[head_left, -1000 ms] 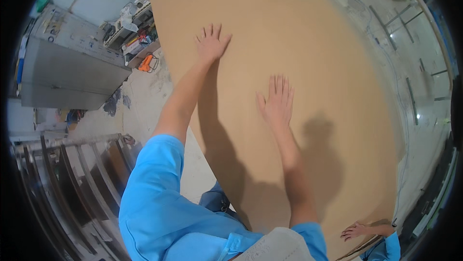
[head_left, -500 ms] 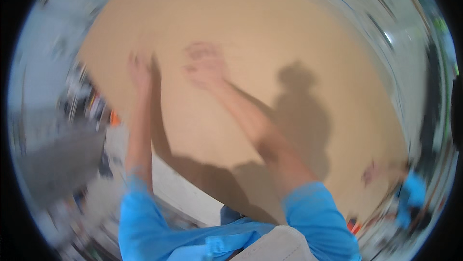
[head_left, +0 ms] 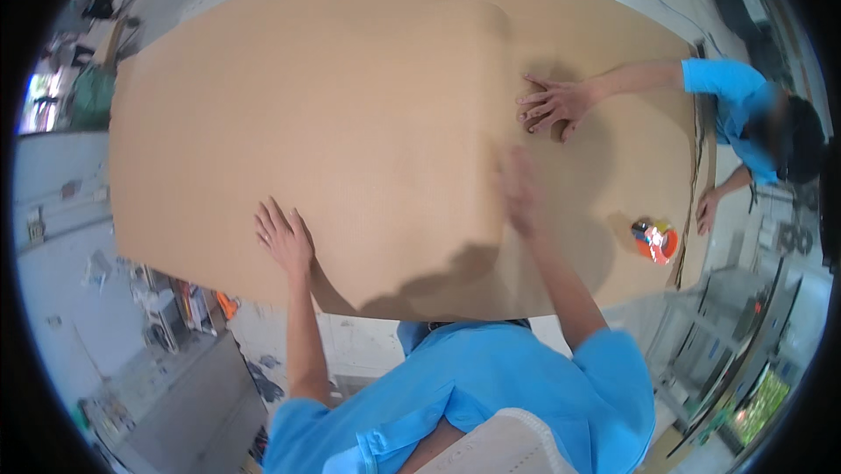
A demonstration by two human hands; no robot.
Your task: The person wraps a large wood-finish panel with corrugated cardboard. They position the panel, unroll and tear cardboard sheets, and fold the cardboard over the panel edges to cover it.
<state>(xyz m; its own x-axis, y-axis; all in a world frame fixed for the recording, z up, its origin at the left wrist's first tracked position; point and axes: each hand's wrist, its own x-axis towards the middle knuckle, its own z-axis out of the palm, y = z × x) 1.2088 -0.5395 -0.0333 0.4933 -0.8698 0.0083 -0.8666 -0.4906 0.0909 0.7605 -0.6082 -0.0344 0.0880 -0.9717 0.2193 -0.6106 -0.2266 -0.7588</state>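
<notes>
Your view is swinging right since earlier, co-worker's hand (head_left: 554, 104) appearing far right | you're flattening the big tan cardboard sheet (head_left: 350, 123), left hand (head_left: 285, 237) open flat, right hand (head_left: 521, 194) blurred, grip unclear | next: be pressing evenly toward the orange tape dispenser (head_left: 655, 240).

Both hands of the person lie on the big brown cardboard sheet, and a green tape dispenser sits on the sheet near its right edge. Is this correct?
Not quite: the tape dispenser is orange, not green, as the head view shows. The rest holds: the left hand and the blurred right hand lie on the big brown cardboard sheet, and the dispenser sits near its right edge.
</notes>
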